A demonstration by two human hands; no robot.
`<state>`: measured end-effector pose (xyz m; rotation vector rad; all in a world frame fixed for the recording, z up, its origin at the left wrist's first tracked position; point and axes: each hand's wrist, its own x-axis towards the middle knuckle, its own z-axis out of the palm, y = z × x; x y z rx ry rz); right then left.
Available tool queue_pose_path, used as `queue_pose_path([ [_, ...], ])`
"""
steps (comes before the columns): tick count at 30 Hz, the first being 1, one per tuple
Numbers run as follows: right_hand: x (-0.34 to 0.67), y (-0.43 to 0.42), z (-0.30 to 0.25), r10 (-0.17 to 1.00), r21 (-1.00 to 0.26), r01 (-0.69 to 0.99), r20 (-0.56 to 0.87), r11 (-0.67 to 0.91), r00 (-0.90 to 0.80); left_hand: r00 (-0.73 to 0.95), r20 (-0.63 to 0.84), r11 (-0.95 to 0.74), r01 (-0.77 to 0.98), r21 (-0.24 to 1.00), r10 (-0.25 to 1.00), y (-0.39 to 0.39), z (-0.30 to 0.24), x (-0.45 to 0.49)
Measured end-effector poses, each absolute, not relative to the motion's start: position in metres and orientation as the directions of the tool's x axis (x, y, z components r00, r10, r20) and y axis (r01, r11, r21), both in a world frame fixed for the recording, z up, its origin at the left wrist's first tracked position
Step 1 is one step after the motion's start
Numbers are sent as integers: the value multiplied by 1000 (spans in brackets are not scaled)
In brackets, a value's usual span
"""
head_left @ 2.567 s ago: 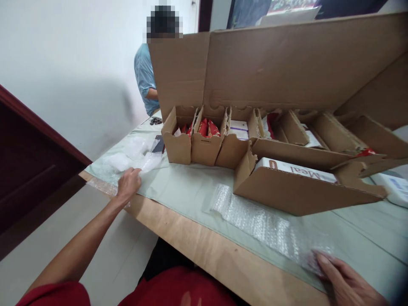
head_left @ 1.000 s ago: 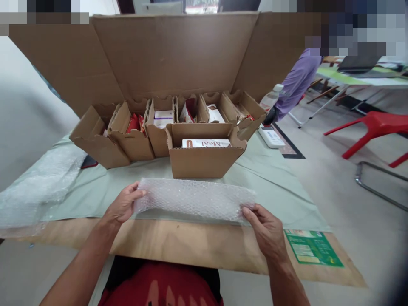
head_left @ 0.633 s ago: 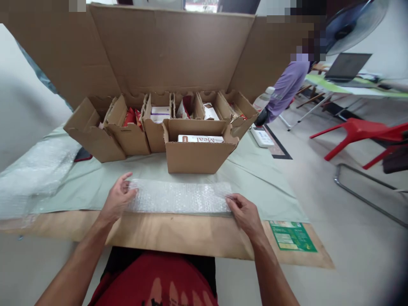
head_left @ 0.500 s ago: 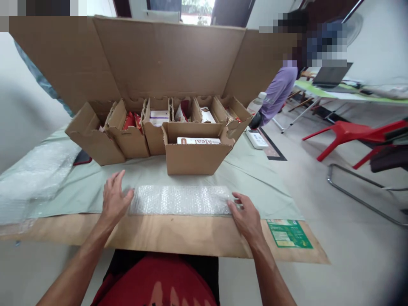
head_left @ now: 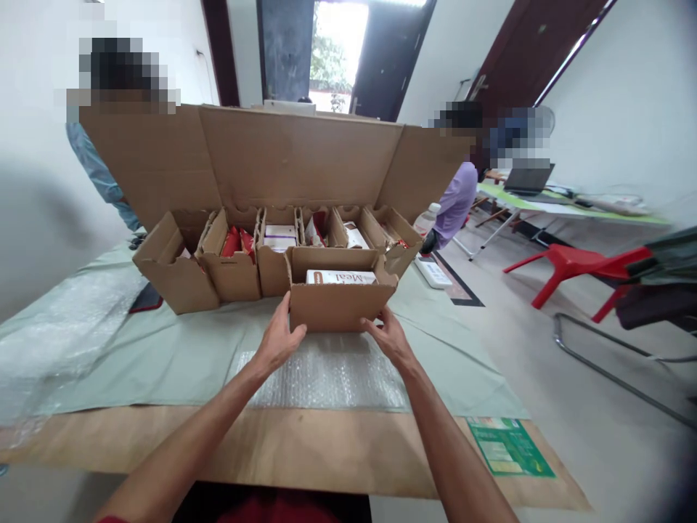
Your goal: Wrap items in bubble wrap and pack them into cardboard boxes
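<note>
A small open cardboard box (head_left: 337, 311) stands in front of me, a white carton marked "Meal" (head_left: 348, 277) showing inside it. My left hand (head_left: 279, 335) grips its left side, thumb at the front lower corner and fingers along the edge. On the opposite side, my right hand (head_left: 388, 333) holds the lower right corner, thumb on the front face and other fingers partly hidden behind it. Beneath my wrists lies a flat strip of bubble wrap (head_left: 327, 381) near the table's front edge.
Behind stand several cardboard bins (head_left: 229, 272) with packets, backed by a tall cardboard panel (head_left: 299, 156). More bubble wrap (head_left: 70, 319) spreads at left. A bottle (head_left: 426, 219) and white device (head_left: 434, 273) sit at right. Two people are beyond the panel; a red stool (head_left: 566, 265) stands right.
Both hands have moved forward from the ends of the bubble wrap strip to the sides of the cardboard box and taken hold of it. The camera has tilted up.
</note>
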<state>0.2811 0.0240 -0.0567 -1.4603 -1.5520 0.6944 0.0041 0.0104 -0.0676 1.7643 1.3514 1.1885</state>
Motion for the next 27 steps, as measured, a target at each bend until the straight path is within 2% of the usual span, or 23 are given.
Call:
queue_pose_path([
  [4,267,19,-63,973,-853,496,222,161,67,4,247,-233,349,908,969,1,-68,0],
  [9,269,11,-64,977,-873,467,198,137,84,25,226,-216,415,884,974,3,-58,-21],
  [12,284,-15,-68,967,-853,507,219,125,129,-9,250,-205,548,811,968,-15,-63,-39],
  [14,283,-42,-72,960,-795,589,257,142,115,14,304,-237,659,713,953,-37,-70,-43],
  [16,266,-68,-77,960,-714,671,279,201,9,168,308,-327,736,593,937,-61,-80,-38],
  [19,233,-95,-85,930,-564,739,216,368,-298,464,162,-484,755,442,871,-88,-92,-33],
  [21,231,-105,-89,903,-473,773,141,422,-406,507,72,-494,783,378,859,-96,-97,-45],
  [22,239,-109,-91,916,-438,807,126,396,-382,474,55,-460,813,356,879,-99,-98,-59],
  [24,269,-118,-92,964,-402,878,157,261,-215,346,70,-349,876,335,936,-103,-99,-92],
  [25,286,-124,-92,975,-404,895,188,189,-121,287,92,-301,893,336,954,-106,-99,-109],
  [27,313,-133,-90,967,-406,903,252,142,-39,196,174,-247,902,355,965,-114,-99,-131],
])
